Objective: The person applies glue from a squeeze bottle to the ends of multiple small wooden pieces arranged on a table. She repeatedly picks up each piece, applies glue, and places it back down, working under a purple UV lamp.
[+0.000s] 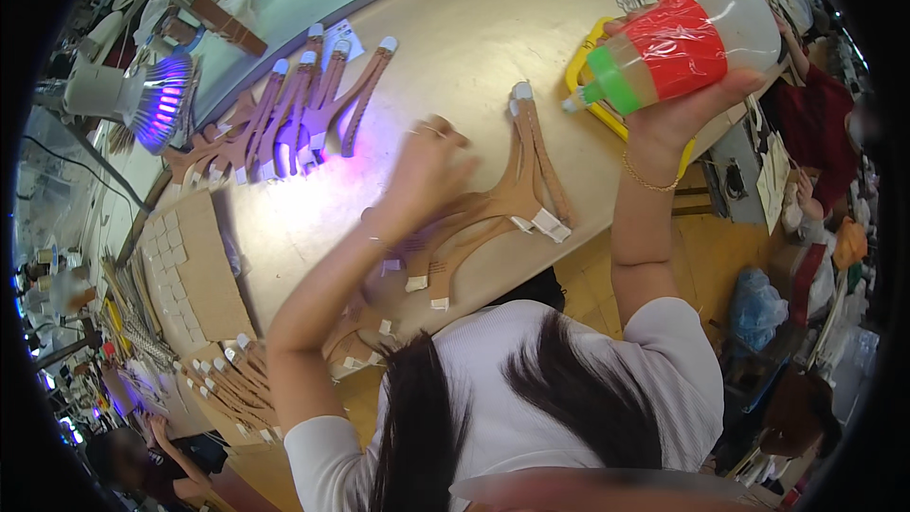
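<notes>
On the bench: brown strap piece [502, 204] lies flat.
Left hand [427, 171]: blurred above its left end; grip unclear.
Right hand [687, 100]: raised right of it, fingers wrapped round squeeze bottle [682, 43].

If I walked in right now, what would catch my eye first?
Probably the squeeze bottle with its red label and green neck, held tipped in the right hand at the upper right. Next, the lamp glowing violet at the far left, over a row of brown leather strap pieces.
</notes>
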